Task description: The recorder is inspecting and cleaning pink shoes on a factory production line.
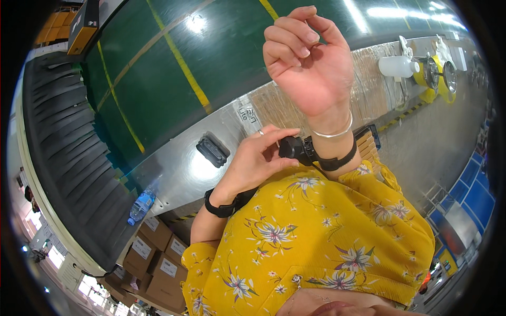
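My right hand is raised with the palm toward me, its fingers curled in a loose fist with nothing in them. A silver bangle circles that wrist, and a black strap goes round the forearm below it. On the strap sits a small rounded black device. My left hand grips this device between thumb and fingers; a ring shows on one finger. Another black strap is round my left wrist. Beside my left hand, a black oblong case lies on the metal worktop.
A green conveyor belt with yellow lines runs beyond the worktop. At left are a black strip curtain, a water bottle and stacked cartons. A white plastic bottle and metal reels stand far right.
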Demonstrator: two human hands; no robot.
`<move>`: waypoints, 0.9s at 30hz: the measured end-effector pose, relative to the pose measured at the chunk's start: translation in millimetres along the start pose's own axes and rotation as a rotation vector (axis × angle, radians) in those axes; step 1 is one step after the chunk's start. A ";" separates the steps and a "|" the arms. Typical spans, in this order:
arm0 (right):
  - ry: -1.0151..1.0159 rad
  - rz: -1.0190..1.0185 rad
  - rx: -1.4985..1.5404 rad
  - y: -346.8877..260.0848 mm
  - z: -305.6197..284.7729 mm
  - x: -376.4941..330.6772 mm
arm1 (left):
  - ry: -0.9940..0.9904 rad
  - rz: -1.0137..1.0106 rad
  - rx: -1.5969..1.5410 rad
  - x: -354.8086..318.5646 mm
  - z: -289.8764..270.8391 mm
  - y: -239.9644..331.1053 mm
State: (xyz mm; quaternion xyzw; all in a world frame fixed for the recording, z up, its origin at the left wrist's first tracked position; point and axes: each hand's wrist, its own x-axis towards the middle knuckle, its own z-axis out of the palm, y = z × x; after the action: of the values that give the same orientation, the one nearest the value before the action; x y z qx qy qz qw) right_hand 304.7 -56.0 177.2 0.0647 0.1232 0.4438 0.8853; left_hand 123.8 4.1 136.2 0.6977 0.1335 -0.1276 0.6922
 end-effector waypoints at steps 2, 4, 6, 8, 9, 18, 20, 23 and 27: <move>-0.002 0.002 0.004 0.0 0.0 -0.3 | -0.050 -0.011 -0.004 -1.1 -1.6 2.1; -0.005 0.005 0.007 0.7 -0.2 -0.9 | -0.056 0.015 -0.006 -1.4 -1.5 0.4; 0.003 0.000 -0.001 0.8 -0.3 -1.7 | -0.064 0.041 -0.008 -1.1 -1.0 0.1; -0.001 -0.004 -0.004 0.3 -1.5 -1.8 | -0.075 0.042 -0.023 -1.2 -0.5 1.0; -0.004 -0.006 -0.008 0.1 -1.9 -1.8 | -0.077 0.042 -0.022 -1.5 -0.2 2.0; -0.014 0.051 -0.052 -5.6 -15.3 -0.7 | -0.052 0.058 -0.103 1.2 3.9 -8.0; -0.012 0.042 -0.053 -5.4 -15.8 -0.4 | -0.021 0.060 -0.120 2.4 4.8 -5.1; -0.012 0.033 -0.056 -6.7 -16.4 -0.3 | -0.019 0.011 -0.244 2.2 4.7 -10.8; -0.004 -0.011 -0.001 -2.3 -2.7 -4.0 | -0.058 0.038 -0.278 2.2 3.2 -16.2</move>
State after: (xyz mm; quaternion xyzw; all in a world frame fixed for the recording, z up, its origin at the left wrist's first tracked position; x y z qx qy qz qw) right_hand 303.4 -60.5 174.7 0.0647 0.1215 0.4387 0.8881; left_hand 120.0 1.0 120.3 0.5933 0.1166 -0.1151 0.7881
